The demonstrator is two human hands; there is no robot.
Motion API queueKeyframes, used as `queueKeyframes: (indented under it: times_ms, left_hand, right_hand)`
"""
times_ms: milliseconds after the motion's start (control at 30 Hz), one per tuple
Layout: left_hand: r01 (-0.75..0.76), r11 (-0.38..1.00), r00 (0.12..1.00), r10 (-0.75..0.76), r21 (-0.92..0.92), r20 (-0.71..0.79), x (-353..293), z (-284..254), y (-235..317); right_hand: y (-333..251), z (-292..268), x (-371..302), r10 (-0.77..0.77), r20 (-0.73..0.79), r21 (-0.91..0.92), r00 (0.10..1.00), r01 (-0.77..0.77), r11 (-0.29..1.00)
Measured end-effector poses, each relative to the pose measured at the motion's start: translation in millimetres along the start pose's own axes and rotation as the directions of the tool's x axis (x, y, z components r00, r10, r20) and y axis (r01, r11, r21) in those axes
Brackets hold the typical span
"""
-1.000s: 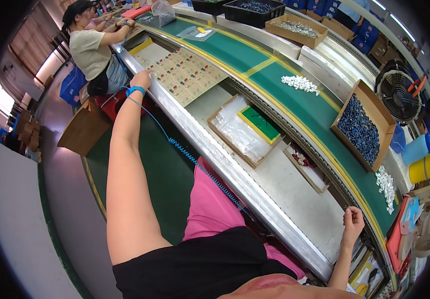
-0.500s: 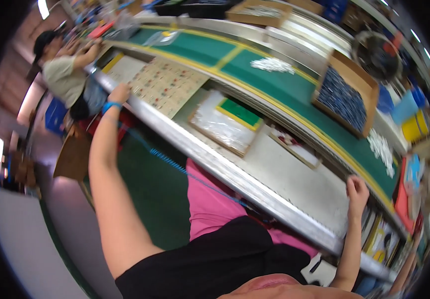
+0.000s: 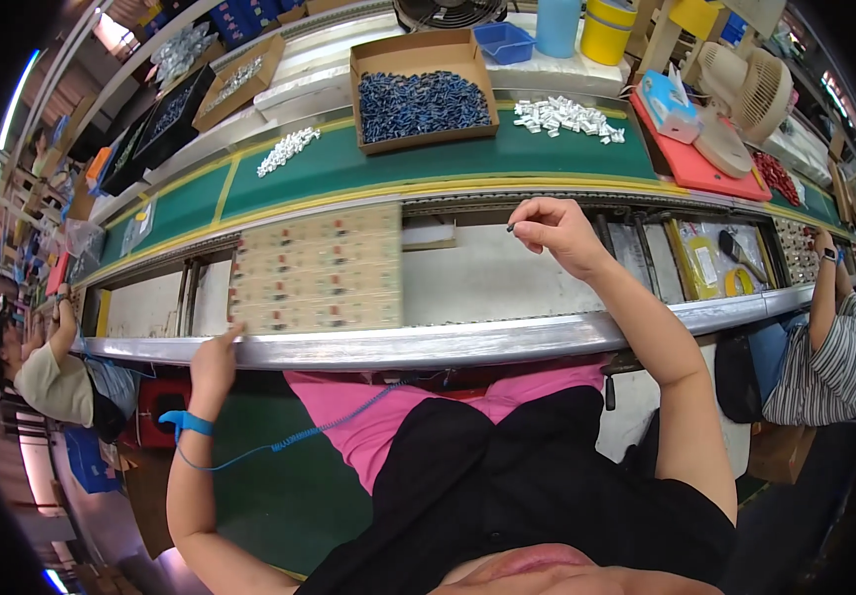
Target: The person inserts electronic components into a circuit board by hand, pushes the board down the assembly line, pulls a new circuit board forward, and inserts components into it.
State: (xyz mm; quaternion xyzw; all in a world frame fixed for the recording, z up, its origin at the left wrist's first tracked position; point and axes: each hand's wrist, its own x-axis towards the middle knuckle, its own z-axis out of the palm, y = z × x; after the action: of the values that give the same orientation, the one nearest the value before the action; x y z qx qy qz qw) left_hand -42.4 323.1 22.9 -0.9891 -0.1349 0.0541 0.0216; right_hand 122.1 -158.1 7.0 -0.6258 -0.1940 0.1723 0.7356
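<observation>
My left hand (image 3: 214,362) is at the front metal rail, its fingers at the near left corner of a tan circuit board panel (image 3: 319,268). The panel lies across the line's frame and is a little blurred; rows of small red and dark components dot it. On this wrist is a blue strap (image 3: 186,423) with a coiled cord. Raised over the pale work surface to the right of the panel, my right hand (image 3: 559,236) pinches a tiny dark part (image 3: 511,227) between thumb and forefinger. Its exact kind is too small to make out.
On the green belt (image 3: 319,178) stands a cardboard box (image 3: 426,139) of dark blue components, between two white piles of small parts (image 3: 569,119). A red board (image 3: 685,149) carries a fan (image 3: 745,89). Co-workers sit at left (image 3: 61,382) and right (image 3: 824,357).
The view has swung to the right and levelled. The panel has slid right along the rail with my left hand at its corner, covering the tray with the green block. My right hand stays raised, pinched.
</observation>
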Motion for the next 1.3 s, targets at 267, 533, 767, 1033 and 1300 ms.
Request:
queueKeyframes:
  times_ms: [267, 533, 767, 1033, 1300]
  left_hand:
    - [-0.531, 0.847, 0.847, 0.531, -0.031, -0.012, -21, -4, 149]
    - [-0.023, 0.066, 0.761, 0.648, -0.998, 0.025, 31, -33, 273]
    - [0.695, -0.657, 0.711, 0.569, -0.291, 0.414, 8, -30, 372]
    - [0.793, -0.560, 0.609, 0.724, -0.239, 0.326, -1, 6, 383]
    - [0.794, -0.488, 0.603, 0.711, -0.363, 0.363, -4, 2, 384]
  right_hand:
    - [-23, -41, -27, -0.050, 0.018, -0.095, 0.999, 0.052, 0.994]
    - [-34, -99, -27, -0.029, -0.133, -0.415, 0.991, -0.029, 0.909]
    - [-11, -139, -18, -0.035, -0.118, -0.768, 0.992, -0.069, 0.637]
    - [4, -135, -12, -0.142, 0.005, -0.881, 0.990, 0.071, 0.469]
    - [4, -131, -11, -0.093, -0.010, -0.894, 0.996, 0.033, 0.448]
